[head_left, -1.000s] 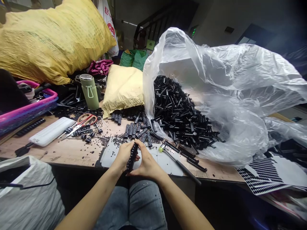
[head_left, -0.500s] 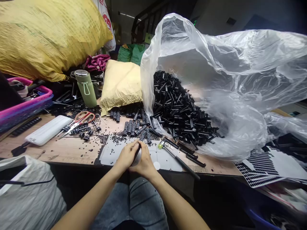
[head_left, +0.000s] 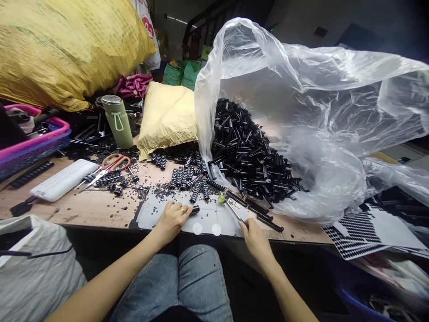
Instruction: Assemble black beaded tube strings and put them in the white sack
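On the grey-white mat (head_left: 231, 228) at the table's front edge, my left hand (head_left: 171, 221) is closed around a short black tube (head_left: 195, 210). The tube's end sticks out past the fingers toward the right. My right hand (head_left: 257, 240) grips the handle of a small hammer (head_left: 234, 210), which has a metal shaft and a yellow-green head resting on the mat. Several black-and-white checked cylinders (head_left: 197, 191) lie just beyond my left hand. Beside the hammer are loose black tubes (head_left: 264, 210). Tiny black rings are scattered over the mat.
A large clear plastic bag (head_left: 321, 85) spills a heap of black parts (head_left: 248, 152) at the right. Scissors (head_left: 114, 165), a white power bank (head_left: 63, 179) and a green bottle (head_left: 118, 123) stand or lie left. Behind is a pale yellow sack (head_left: 169, 114); checked sheets (head_left: 358, 237) are far right.
My hands were together on a black piece; now they are apart. My right hand has moved right and taken hold of the hammer's handle. The left keeps the black tube, lowered toward the mat.
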### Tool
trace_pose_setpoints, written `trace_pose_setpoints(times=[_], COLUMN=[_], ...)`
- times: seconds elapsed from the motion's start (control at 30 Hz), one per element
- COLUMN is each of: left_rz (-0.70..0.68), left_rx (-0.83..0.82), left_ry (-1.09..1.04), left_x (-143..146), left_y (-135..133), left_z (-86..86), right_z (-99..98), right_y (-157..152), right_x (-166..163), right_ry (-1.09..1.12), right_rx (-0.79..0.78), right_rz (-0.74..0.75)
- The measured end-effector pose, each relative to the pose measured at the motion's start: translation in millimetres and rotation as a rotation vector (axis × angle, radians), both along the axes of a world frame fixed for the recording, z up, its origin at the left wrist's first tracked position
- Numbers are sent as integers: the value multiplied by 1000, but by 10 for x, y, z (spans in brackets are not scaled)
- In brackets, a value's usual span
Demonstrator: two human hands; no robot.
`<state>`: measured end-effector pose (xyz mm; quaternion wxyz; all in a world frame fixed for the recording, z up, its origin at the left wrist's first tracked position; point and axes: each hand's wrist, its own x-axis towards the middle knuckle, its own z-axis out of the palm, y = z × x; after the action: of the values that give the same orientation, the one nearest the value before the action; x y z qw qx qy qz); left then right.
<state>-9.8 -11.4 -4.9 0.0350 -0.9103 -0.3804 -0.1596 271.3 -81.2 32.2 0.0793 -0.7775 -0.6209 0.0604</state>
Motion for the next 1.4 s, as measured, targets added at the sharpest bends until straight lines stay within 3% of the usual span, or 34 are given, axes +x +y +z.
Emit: trace_pose_setpoints(times=[0.13, 0.3, 0.5, 0.63, 0.73, 0.87, 0.93, 1.0, 1.1, 1.17, 1.2, 1.27, 1.33, 1.4], left_rz=[42, 110, 186, 182, 194, 308, 397, 556, 1078, 1321, 1350, 1237, 1050, 954], left_rx=[3, -94, -82, -139, -239, -261, -237, -180, 64, 205, 217, 94, -134, -231], left_ry=[-5, 3, -32, -69, -216, -316, -358, -367, -172, -120, -135, -207, -267, -270], left_x=[21, 122, 427, 460, 490, 369, 29, -517, -1358, -1623, -1629, -1424, -1057, -681], left_y=[-32, -85, -277, -282, -194, -85, -138, -312, -679, -802, -775, -514, -41, 498], left_z=[22, -4, -158, -256, -209, 57, 269, 538, 1007, 1263, 1337, 1350, 1206, 983], right_z=[79, 86, 381, 217, 101, 155, 179, 146, -8, -134, -192, -287, -360, -416], right_y=[-149, -211, -207, -238, -223, -102, -27, 32, 83, 107, 122, 156, 190, 214], right_x=[-494, -782, -1068, -1304, -1279, -996, -784, -540, -181, 5, 75, 175, 239, 287], right_ry=[369, 298, 503, 306, 293, 358, 331, 287, 143, 8, -54, -170, -261, -318], right_rx=[86, -70, 118, -35, -99, -38, -1, 25, 32, 19, 18, 55, 129, 197], right_rz=[78, 124, 220, 376, 374, 214, 160, 121, 73, 51, 45, 50, 85, 120])
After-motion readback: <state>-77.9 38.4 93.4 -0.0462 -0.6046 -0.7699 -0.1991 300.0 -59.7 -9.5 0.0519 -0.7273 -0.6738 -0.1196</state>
